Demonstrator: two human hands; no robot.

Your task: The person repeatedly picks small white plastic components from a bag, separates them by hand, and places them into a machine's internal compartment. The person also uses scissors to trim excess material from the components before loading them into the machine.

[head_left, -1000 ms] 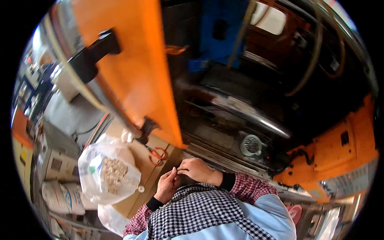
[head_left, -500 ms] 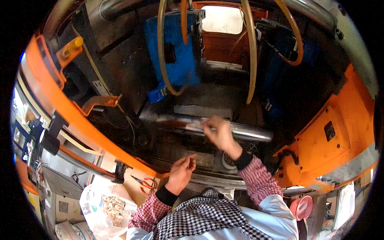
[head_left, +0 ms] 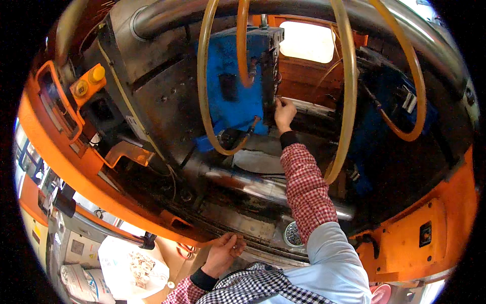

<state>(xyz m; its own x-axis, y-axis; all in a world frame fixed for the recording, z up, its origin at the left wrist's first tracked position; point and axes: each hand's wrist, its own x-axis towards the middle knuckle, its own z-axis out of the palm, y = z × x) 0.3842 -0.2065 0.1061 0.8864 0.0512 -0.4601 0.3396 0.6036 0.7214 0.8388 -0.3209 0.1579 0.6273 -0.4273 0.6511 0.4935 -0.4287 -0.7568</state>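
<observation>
My right hand [head_left: 285,114] reaches deep into the machine. Its fingertips are pinched together at the edge of a blue mould block [head_left: 225,76], on the side facing the gap; whatever they hold is too small to make out. My left hand [head_left: 223,253] stays low, by the orange frame, with fingers curled in and thumb against them. Something tiny may lie in that grip, but I cannot name it. Below my right forearm stands a small round bowl [head_left: 293,235] of little metal pieces. A shiny steel bar [head_left: 248,183] runs across behind the bowl, partly covered by my right arm.
Yellowish hoses [head_left: 347,91] hang in loops around my right arm. A second blue block [head_left: 392,96] sits at the right. Orange guards [head_left: 425,228] flank the opening. At lower left are a white bag [head_left: 116,258] of pale small parts and red-handled scissors [head_left: 185,249]; a pink basin [head_left: 380,293] is lower right.
My right hand has gone from above the steel bar up and forward to the blue block's edge. My left hand sits lower in the picture, still curled. The view has shifted.
</observation>
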